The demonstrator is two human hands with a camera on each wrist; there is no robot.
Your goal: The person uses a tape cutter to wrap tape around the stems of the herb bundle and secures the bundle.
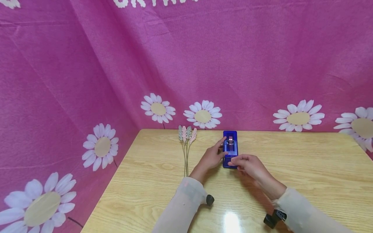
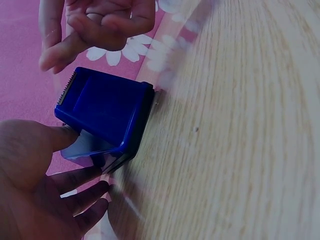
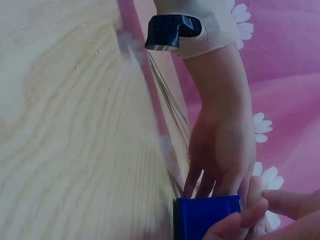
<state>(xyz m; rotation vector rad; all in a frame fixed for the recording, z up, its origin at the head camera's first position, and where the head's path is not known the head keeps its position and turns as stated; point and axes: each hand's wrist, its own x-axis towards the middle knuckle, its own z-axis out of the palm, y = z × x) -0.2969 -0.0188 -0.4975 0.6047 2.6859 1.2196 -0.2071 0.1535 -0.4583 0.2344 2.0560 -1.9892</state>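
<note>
A blue tape dispenser (image 1: 230,147) with a clear window and a serrated cutter stands near the table's back edge. My left hand (image 1: 212,158) holds it from the left, the thumb (image 2: 62,136) on its rim and the fingers along its side. At the near, cutter end, my right hand (image 1: 251,166) has thumb and fingertips pinched together. They appear to hold the tape's end, though the clear tape is hard to make out. The left wrist view shows the right hand (image 2: 100,27) just beyond the cutter; in the right wrist view its fingertips (image 3: 257,187) are beside the dispenser (image 3: 205,215).
Several artificial flower stems (image 1: 186,145), pink and grey-green, lie left of the left hand. The light wooden table (image 1: 306,168) extends to the right, with a glare spot at its front. A magenta cloth (image 1: 247,64) with white daisies hangs behind and to the left.
</note>
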